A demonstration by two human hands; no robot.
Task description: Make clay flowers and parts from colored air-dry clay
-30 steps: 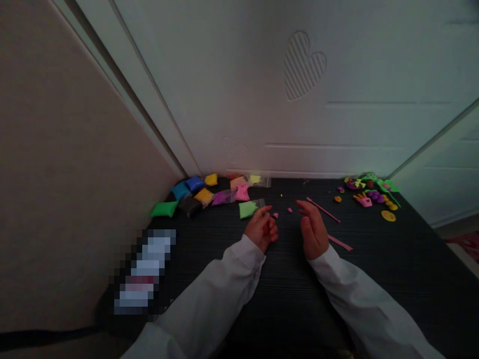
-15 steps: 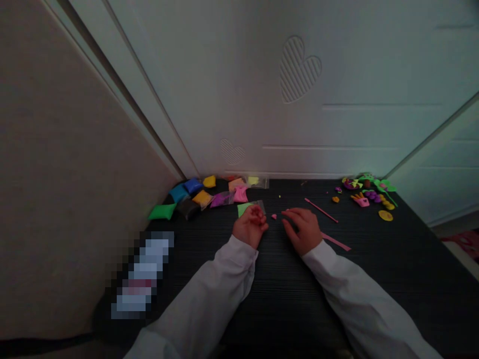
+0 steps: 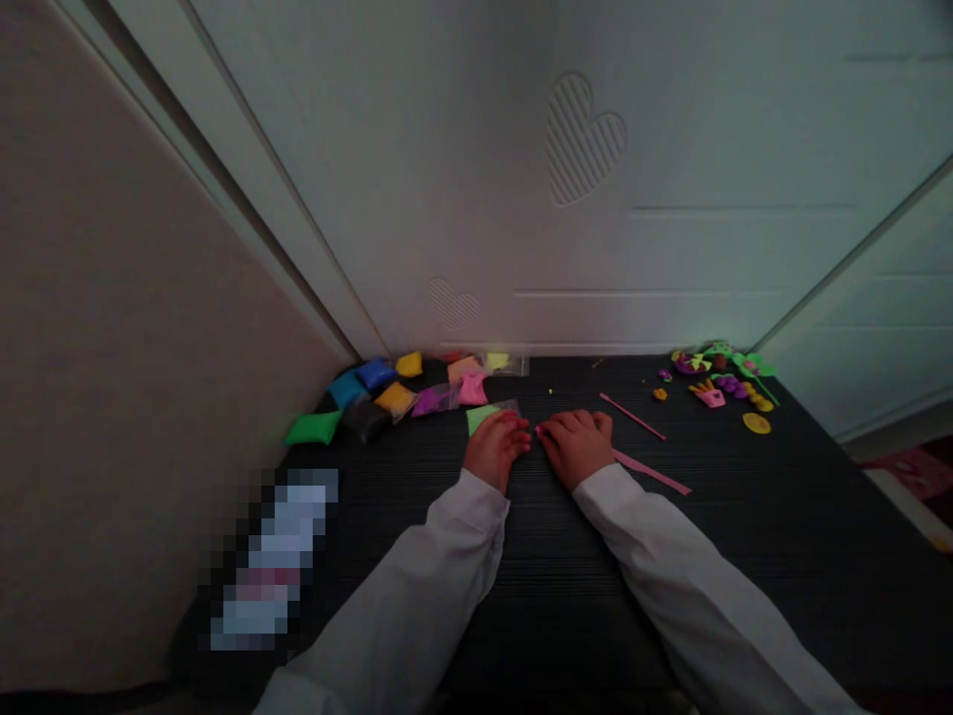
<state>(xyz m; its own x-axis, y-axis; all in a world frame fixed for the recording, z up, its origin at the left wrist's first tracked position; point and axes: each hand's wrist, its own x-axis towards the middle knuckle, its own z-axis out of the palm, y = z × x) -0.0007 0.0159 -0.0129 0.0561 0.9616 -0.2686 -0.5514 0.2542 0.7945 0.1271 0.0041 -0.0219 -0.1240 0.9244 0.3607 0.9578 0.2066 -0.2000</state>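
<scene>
My left hand (image 3: pixel 496 449) is on the dark table with its fingers curled inward; what they hold, if anything, is hidden. It sits right in front of a light green clay packet (image 3: pixel 481 418), partly covering it. My right hand (image 3: pixel 578 449) is close beside it, palm down. Its fingertips are closed on a small pink piece of clay (image 3: pixel 538 429), mostly hidden under them. To the right of that hand lie a thin pink modelling tool (image 3: pixel 632 416) and a flat pink modelling tool (image 3: pixel 655 473), whose near end touches or passes behind the hand.
Several coloured clay packets, among them a green packet (image 3: pixel 314 428) and a pink packet (image 3: pixel 472 388), lie at the back left. Small clay figures, with a yellow disc (image 3: pixel 756 423), are at the back right. A blurred-out phone-like screen (image 3: pixel 279 556) is at left. A white panel (image 3: pixel 476 199) rises behind the table.
My right hand has moved left toward my left hand, and its fingertips now cover the pink piece that lay between the hands. My left fingers have shifted slightly. The view has turned a little.
</scene>
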